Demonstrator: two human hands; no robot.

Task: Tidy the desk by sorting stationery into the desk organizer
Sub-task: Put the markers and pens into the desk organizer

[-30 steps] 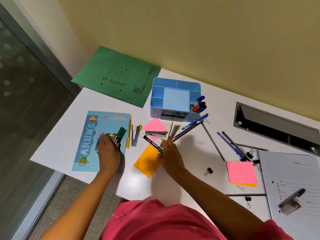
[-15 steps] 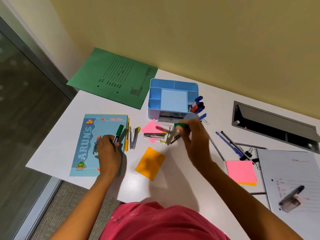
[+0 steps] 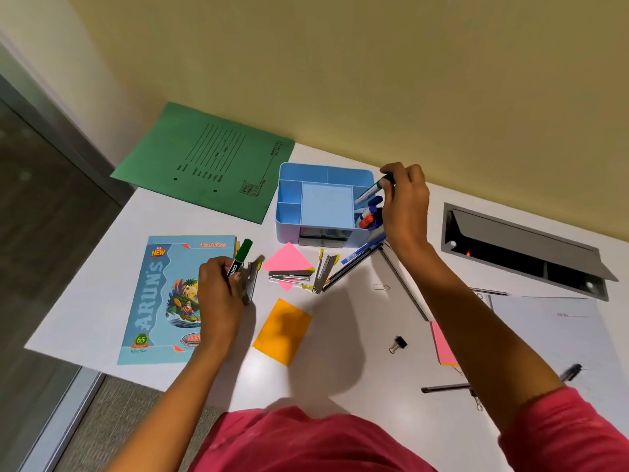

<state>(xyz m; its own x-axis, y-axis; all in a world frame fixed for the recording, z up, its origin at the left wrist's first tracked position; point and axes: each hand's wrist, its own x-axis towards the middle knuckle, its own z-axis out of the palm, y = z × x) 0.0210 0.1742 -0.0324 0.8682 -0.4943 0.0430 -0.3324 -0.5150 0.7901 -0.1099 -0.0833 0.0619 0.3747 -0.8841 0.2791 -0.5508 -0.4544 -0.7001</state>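
The blue desk organizer [image 3: 288, 202] stands at the back of the white desk, with several markers [image 3: 369, 216] in its right compartment. My right hand [image 3: 405, 202] hovers over that compartment, shut on a green-capped marker [image 3: 372, 190] whose tip points down into it. My left hand [image 3: 219, 291] rests by the notebook, shut on a second green marker [image 3: 241, 255], beside a stapler [image 3: 251, 281]. Two more staplers [image 3: 291, 275] [image 3: 325, 272] and some pens [image 3: 360, 255] lie in front of the organizer.
A green folder [image 3: 211, 161] lies back left, a blue notebook [image 3: 160, 298] at the left. Pink [image 3: 287, 260] and orange sticky notes [image 3: 282, 330], a binder clip [image 3: 398, 344], a paper clip [image 3: 381, 287] and a pink pad [image 3: 442, 345] are scattered. A cable tray [image 3: 524, 247] opens at right.
My right hand lifted a green marker from the desk centre and carried it back and right to the organizer's marker compartment. My left hand stayed by the notebook with its marker.
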